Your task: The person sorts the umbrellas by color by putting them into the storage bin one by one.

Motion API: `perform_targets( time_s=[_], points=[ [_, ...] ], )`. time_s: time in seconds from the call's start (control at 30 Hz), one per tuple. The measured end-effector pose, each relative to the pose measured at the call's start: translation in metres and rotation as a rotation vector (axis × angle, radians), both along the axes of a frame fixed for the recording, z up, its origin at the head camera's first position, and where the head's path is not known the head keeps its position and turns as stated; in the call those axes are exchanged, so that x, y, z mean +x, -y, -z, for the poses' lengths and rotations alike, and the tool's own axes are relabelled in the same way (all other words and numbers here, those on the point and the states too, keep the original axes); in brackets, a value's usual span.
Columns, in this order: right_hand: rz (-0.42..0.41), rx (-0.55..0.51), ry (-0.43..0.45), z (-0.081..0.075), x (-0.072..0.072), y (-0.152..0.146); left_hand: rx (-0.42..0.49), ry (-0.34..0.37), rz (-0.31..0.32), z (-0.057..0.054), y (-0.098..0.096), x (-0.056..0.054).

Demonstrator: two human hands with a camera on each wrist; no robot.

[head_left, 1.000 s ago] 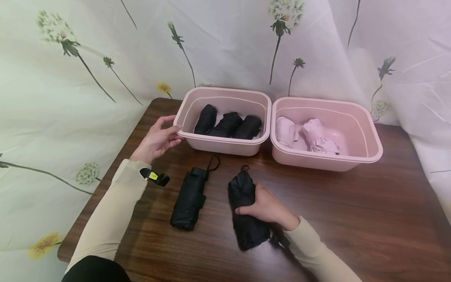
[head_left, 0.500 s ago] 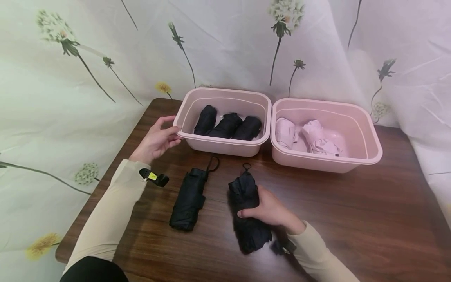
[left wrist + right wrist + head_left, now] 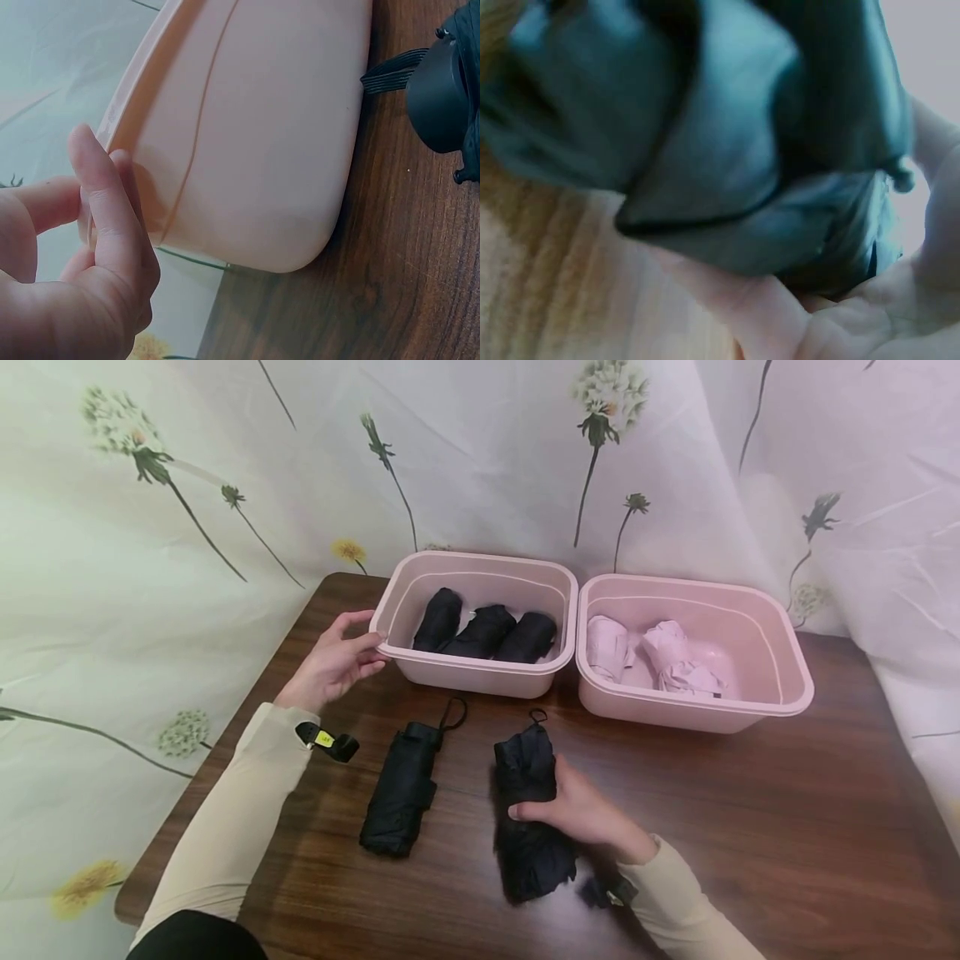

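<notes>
At the upper left corner of the left pink bin (image 3: 468,678), my left hand (image 3: 326,667) pinches the rim between thumb and fingers; the left wrist view shows the hand (image 3: 112,240) at the bin's edge (image 3: 277,150). My right hand (image 3: 588,810) grips a folded black umbrella (image 3: 534,860) around its middle, its wrist loop pointing toward the bins. Loose dark fabric of this umbrella (image 3: 712,142) fills the right wrist view. A second folded black umbrella (image 3: 397,797) lies on the table to the left, its handle (image 3: 439,97) nearest the bin.
Inside the left bin lie three black folded umbrellas (image 3: 483,631). A right pink bin (image 3: 690,714) stands beside it, holding light pink folded umbrellas (image 3: 667,647). A dandelion-print cloth (image 3: 480,460) hangs behind the wooden table (image 3: 787,810).
My right hand has shifted slightly right with the black umbrella, which now lies straighter toward the bins. My left hand has stayed on the bin rim.
</notes>
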State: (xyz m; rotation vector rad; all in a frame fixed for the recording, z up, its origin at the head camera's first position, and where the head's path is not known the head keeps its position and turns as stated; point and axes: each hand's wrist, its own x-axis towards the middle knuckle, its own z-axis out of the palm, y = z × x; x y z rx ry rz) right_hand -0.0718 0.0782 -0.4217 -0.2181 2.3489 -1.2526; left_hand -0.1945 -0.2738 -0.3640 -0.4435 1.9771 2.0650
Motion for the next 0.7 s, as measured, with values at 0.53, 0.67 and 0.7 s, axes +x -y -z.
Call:
perform_targets(
  time_s=[0.53,0.67,0.7],
  points=[
    [-0.038,-0.156,-0.026,-0.052,-0.01,-0.007,0.01,0.0,-0.011,0.0,0.002,0.001],
    [-0.007,-0.174,-0.069,-0.068,-0.014,-0.008,0.021,-0.005,-0.006,0.0,0.0,0.001],
    [0.001,-0.205,-0.073,-0.071,-0.016,-0.008,0.021,-0.004,-0.004,0.0,0.0,0.001]
  ],
)
